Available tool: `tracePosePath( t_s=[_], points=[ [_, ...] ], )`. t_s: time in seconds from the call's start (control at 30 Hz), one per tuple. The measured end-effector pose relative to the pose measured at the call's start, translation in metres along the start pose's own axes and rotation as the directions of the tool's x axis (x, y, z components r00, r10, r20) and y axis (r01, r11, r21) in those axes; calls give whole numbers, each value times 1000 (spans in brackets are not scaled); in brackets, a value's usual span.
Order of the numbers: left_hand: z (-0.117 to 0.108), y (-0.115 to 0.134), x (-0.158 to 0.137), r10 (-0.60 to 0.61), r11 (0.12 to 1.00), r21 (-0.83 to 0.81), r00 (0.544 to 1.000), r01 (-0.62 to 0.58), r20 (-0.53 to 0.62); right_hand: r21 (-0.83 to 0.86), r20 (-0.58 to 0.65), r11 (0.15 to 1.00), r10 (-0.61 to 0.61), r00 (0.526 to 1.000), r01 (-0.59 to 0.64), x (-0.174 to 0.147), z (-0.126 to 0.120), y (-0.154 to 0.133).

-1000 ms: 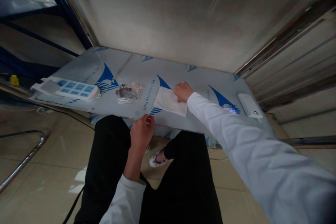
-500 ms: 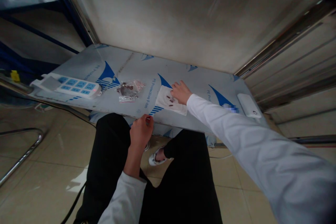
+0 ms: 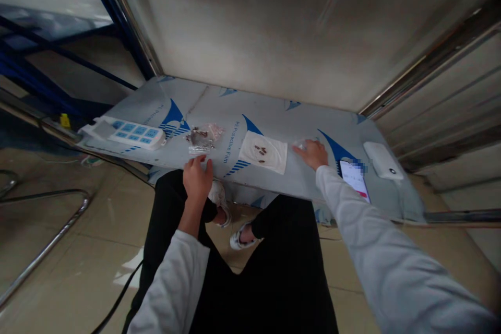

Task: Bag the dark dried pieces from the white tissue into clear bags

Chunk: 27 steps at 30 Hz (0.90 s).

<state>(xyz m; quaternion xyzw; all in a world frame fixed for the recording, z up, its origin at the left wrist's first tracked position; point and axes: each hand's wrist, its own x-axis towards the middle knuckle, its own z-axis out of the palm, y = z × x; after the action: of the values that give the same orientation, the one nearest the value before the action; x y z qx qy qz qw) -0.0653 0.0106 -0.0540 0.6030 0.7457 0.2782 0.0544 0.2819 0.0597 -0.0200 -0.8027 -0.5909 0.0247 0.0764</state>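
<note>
My left hand [image 3: 197, 177] is at the table's front edge, just below a clear plastic bag [image 3: 200, 138] of small brown pieces. Its fingers are bent and apart, with nothing visible in them. To the right of a white paper sheet [image 3: 276, 164], my right hand [image 3: 313, 154] is low over the table, thumb and fingers around a small, faint clear plastic piece [image 3: 300, 144]. Several small dark brown pieces [image 3: 262, 153] lie loose on the sheet. Their exact kind is too small to make out.
A white power strip [image 3: 135, 134] with blue labels lies at the table's left. On the right are a phone [image 3: 354, 180] and a white oblong device [image 3: 382, 160]. Blue-printed protective film covers the table [image 3: 270, 109]; a wall panel [image 3: 254, 36] rises behind it.
My right hand has moved right, off the white sheet, uncovering the brown pieces. My left hand has shifted left towards the plastic bag, its fingers now apart. The phone has come into fuller view.
</note>
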Motion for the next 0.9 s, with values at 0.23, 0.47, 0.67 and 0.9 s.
tracePosePath(
  t_s=[0.23,0.47,0.67,0.9],
  points=[
    [2,-7,31,89,965,236,990,-113,109,301,-258,951,158,953,-76,-74,8,-15],
    [-26,8,25,219,931,238,945,-277,242,637,-445,753,180,877,169,-211,5,-66],
    [-53,19,29,211,958,152,955,-245,206,643,-390,727,37,920,243,-260,-6,-92],
    [-69,40,45,46,991,-129,997,-38,56,660,-374,721,71,925,212,-251,-11,-84]
  ],
)
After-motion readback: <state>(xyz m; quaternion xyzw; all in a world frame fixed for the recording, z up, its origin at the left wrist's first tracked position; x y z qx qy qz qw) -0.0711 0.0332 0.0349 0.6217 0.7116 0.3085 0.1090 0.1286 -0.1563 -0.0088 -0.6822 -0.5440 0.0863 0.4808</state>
